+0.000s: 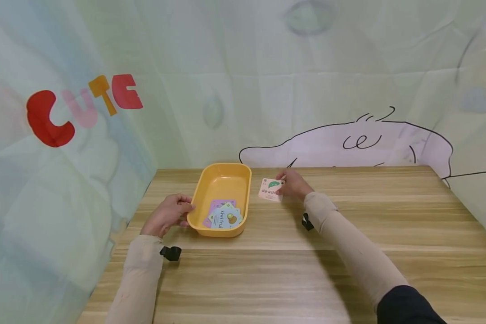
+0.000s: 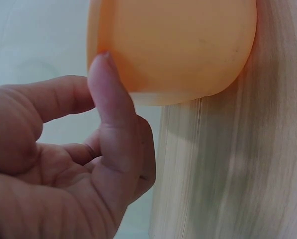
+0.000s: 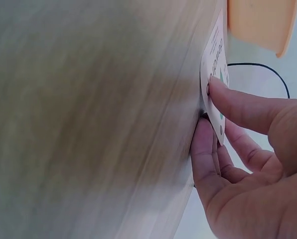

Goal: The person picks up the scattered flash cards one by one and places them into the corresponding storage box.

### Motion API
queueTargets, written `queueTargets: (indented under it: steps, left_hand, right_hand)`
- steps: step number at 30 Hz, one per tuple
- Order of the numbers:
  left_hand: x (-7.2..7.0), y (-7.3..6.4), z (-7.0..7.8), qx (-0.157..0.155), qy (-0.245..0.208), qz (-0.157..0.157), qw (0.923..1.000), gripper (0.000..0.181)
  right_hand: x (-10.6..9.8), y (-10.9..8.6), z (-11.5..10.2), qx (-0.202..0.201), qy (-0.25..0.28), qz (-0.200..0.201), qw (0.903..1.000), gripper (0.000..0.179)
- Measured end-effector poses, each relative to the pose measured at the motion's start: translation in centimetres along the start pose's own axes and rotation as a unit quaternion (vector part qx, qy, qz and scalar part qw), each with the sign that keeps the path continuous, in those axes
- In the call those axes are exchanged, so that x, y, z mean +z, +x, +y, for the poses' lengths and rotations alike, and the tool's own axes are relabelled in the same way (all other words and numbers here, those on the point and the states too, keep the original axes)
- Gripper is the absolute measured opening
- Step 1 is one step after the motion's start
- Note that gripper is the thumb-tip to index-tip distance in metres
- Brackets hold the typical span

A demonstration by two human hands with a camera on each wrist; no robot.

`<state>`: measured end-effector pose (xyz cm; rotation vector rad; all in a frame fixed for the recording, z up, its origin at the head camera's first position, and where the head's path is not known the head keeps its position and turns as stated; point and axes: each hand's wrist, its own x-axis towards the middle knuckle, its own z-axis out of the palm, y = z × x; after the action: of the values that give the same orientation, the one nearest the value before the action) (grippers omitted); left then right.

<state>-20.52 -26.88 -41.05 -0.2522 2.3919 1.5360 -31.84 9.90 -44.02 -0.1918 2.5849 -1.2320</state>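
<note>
A yellow plastic tray point(image 1: 245, 193) stands on the table, and my left hand point(image 1: 168, 214) pinches its near left rim between thumb and fingers. Up close in the left wrist view, the left hand point(image 2: 108, 134) has its thumb against the tray's wall point(image 2: 183, 45). Inside the tray lie several picture cards point(image 1: 227, 216), the top one blue and reading "kiwi fruit". To the tray's right, my right hand point(image 1: 294, 183) pinches a pale pink card point(image 1: 269, 191) with a green leaf picture. In the right wrist view the card point(image 3: 216, 64) is close to the tabletop, the thumb over its face.
The wood-grain table point(image 1: 275, 274) meets a pale printed cloth backdrop point(image 1: 178, 67) behind and to the left. The tray's far end is near the table's back edge. Each wrist bears a small black camera point(image 1: 171, 253).
</note>
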Motion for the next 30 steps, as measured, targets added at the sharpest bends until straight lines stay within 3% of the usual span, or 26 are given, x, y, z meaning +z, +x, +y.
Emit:
queueTargets:
  steps: [11,30]
  left_hand:
    - [0.04,-0.01,-0.01,-0.001,-0.001,0.006,1.0,0.034]
    - [0.1,0.01,0.11,-0.011,0.002,0.009,0.9999,0.033]
  right_hand:
    - [-0.06,-0.26,0.11,-0.004,0.01,0.01,0.9999,0.039]
    - [-0.37,-0.76,0.77,-0.023,0.048,-0.008,0.9986,0.035]
